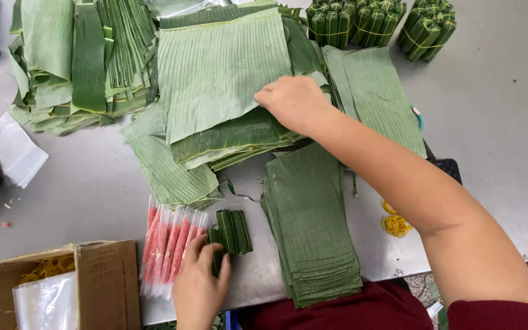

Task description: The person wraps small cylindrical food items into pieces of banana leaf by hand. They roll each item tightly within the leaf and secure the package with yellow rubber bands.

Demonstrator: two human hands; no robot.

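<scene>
My left hand (199, 282) rests at the table's near edge with its fingers on a small leaf-wrapped green roll (230, 233), beside a row of pink sausage sticks in clear wrappers (169, 244). My right hand (293, 102) reaches forward and lies on the edge of a large banana leaf sheet (218, 70) at the top of a pile. A neat stack of cut rectangular leaf pieces (310, 223) lies between my two arms.
More leaf piles (74, 58) sit at the far left, and tied bundles of green rolls (355, 21) at the far right. A cardboard box (102, 284) holds plastic bags and yellow rubber bands. Loose rubber bands (395, 225) lie under my right arm. The table is metal (496, 122).
</scene>
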